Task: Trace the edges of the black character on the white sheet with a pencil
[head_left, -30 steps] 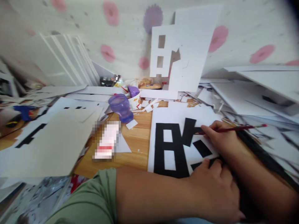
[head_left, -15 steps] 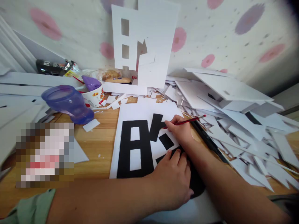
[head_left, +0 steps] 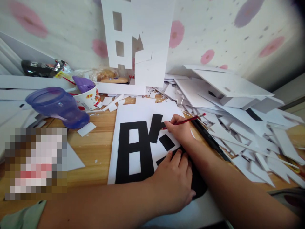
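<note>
My left hand lies flat on a black cut-out sheet, its fingers stretched out over the lower right part. Beneath the cut-out is a white board, which shows through two rectangular openings on the left and gaps on the right. A thin red pencil is pinched in my right hand. Its tip meets the edge of the upper right black strip, beside a small tilted black block. My left hand and forearm cover part of the cut-out.
A white board with cut openings stands against the wall. Loose white scraps and stacked boards crowd the right, beside a black bar-like tool. At left are a purple translucent vessel and a printed paper cup.
The whole scene has shifted left in view as the camera turned slightly. My left hand stays pressed on the cut-out, and the pencil tip remains by the same black strip.
</note>
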